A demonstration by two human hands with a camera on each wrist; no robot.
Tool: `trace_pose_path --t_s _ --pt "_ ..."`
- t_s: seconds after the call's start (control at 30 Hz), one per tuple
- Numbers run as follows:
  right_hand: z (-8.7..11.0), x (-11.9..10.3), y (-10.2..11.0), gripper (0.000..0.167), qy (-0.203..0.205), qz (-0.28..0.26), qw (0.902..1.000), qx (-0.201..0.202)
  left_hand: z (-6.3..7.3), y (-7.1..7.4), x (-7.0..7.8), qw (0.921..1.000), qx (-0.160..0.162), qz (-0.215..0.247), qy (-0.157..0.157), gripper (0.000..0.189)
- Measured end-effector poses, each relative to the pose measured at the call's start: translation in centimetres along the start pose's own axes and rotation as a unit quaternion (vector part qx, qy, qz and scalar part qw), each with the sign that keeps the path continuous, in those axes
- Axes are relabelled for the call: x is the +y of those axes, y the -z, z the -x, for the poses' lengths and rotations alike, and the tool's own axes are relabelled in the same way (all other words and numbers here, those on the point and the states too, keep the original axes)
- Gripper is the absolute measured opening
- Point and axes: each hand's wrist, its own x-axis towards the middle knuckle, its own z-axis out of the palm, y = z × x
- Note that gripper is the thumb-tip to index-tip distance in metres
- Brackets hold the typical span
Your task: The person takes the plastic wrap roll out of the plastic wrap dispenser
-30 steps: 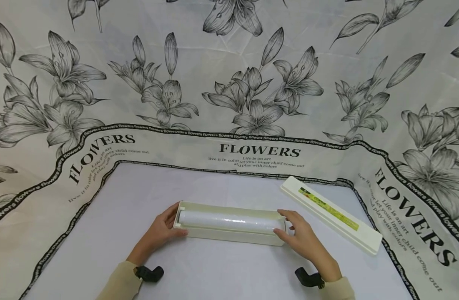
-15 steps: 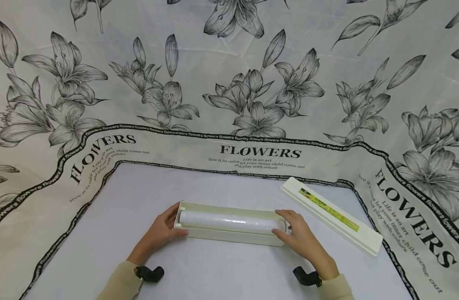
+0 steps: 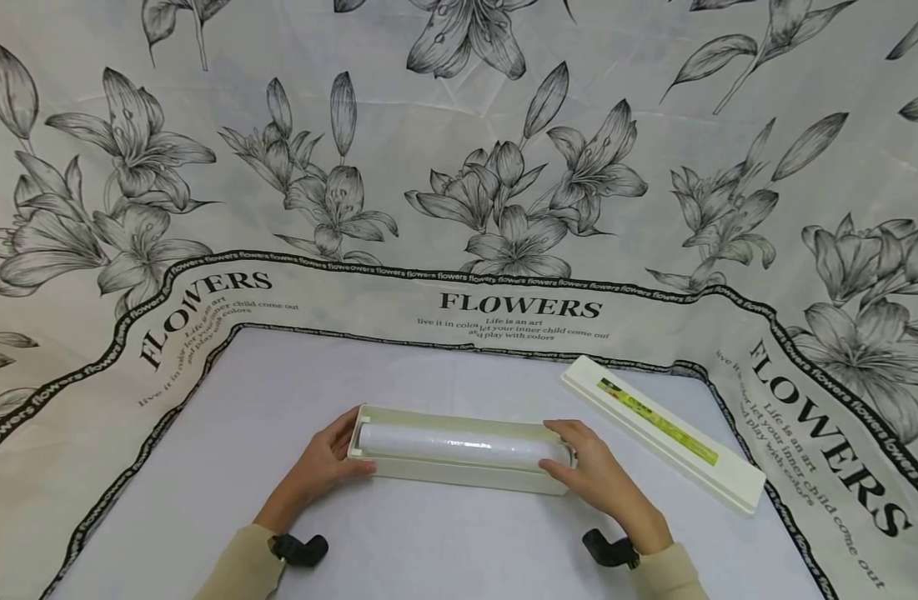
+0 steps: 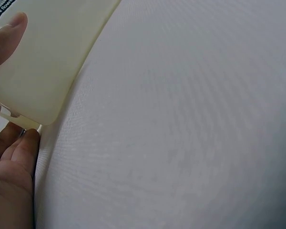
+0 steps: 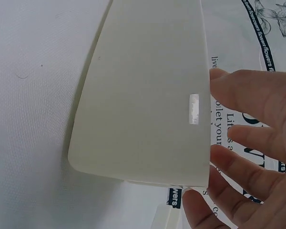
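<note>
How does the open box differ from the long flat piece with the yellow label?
The open box is hollow and holds a white roll; the flat piece carries a yellow label on top. The box lies nearly crosswise in the head view, while the flat piece slants at its right. The left hand and right hand are at the box's ends; neither touches the flat piece. Both are long, narrow and pale.

We read "FLOWERS" and "Life is an art" on the cloth (image 3: 459, 225), "flowers" along its black border (image 3: 428, 274), but cannot make out the lid's (image 3: 649, 427) yellow label (image 3: 658, 421).
</note>
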Motion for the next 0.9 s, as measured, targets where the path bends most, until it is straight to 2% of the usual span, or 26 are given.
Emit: trace_pose_path --t_s 0.23,0.5,0.73,0.9 --pt "-0.3 0.0 0.2 0.056 0.002 0.004 0.9998 -0.019 -0.1 -0.2 -0.1 1.0000 0.000 0.001 0.001 0.105" --pt "-0.9 -0.1 0.4 0.055 -0.007 -0.005 0.9982 -0.059 0.0 0.1 -0.1 1.0000 -0.001 -0.004 -0.008 0.106" --pt "-1.2 0.1 0.4 0.054 -0.006 -0.010 0.9959 -0.090 0.0 0.1 0.0 1.0000 -0.001 -0.004 0.001 0.106" --pt "-1.3 0.5 0.3 0.051 0.005 -0.004 0.9954 -0.095 0.0 -0.2 0.1 1.0000 0.002 -0.004 0.007 0.106"
